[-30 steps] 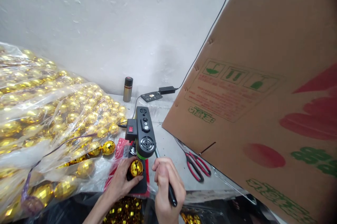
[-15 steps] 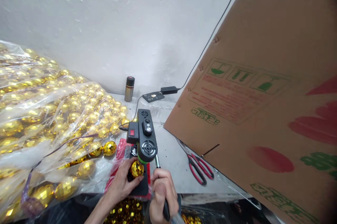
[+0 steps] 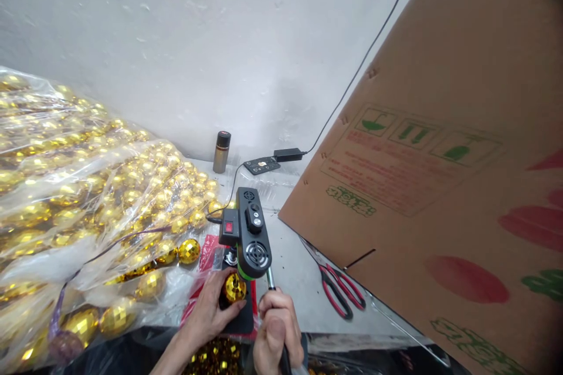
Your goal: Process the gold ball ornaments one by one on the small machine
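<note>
A gold mirrored ball [image 3: 235, 287] sits under the head of a small black bench drill press [image 3: 255, 228], above its black base. My left hand [image 3: 210, 309] grips the ball from the left, thumb in front and fingers behind. On the right of the machine, my right hand [image 3: 279, 328] is closed round the black-gripped lever [image 3: 270, 279], whose metal rod rises toward the drill head. The head hides the top of the ball. A red switch [image 3: 229, 226] shows on the machine's left side.
A clear plastic bag of many gold balls [image 3: 132, 187] fills the left. Red-handled scissors [image 3: 341, 293] lie right of my hands, beside a big cardboard box [image 3: 417, 146]. A spray can [image 3: 221, 152] and power adapter [image 3: 288, 155] stand near the wall. Gold pieces [image 3: 217, 357] lie below the edge.
The whole view has shifted slightly, so everything appears a little further right and lower. Both hands keep their holds on the ball and the lever.
</note>
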Demonstrator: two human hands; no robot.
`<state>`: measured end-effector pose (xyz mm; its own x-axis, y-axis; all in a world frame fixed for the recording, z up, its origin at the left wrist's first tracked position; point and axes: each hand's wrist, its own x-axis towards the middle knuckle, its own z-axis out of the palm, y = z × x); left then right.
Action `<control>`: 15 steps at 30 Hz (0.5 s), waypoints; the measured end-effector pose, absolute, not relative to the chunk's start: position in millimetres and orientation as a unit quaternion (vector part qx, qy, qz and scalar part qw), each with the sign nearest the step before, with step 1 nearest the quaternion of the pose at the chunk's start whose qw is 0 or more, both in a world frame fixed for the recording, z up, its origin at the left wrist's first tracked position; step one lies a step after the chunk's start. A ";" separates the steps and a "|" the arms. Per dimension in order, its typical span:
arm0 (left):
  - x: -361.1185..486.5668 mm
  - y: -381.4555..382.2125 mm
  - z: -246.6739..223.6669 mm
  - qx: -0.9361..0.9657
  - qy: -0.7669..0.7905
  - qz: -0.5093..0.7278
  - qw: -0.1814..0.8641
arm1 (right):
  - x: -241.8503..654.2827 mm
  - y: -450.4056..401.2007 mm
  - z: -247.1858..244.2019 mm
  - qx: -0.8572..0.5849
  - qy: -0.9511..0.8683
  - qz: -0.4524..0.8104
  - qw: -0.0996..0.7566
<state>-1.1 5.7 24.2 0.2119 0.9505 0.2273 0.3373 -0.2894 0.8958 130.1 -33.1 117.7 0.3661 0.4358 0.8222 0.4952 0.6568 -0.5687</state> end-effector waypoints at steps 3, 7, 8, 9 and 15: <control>-1.4 6.0 26.1 0.686 0.470 0.411 0.373 | 132.3 -32.1 115.1 -0.410 -0.568 -0.025 0.713; -0.6 6.3 26.0 0.685 0.471 0.412 0.373 | 136.1 -31.6 113.9 -0.415 -0.582 -0.034 0.699; -0.2 6.3 25.4 0.684 0.472 0.413 0.372 | 136.9 -31.6 114.0 -0.416 -0.583 -0.033 0.697; 0.3 6.4 24.6 0.684 0.471 0.415 0.371 | 137.6 -31.6 114.3 -0.417 -0.585 -0.032 0.695; 2.7 7.9 21.6 0.683 0.474 0.416 0.369 | 140.7 -31.7 114.9 -0.414 -0.596 -0.035 0.687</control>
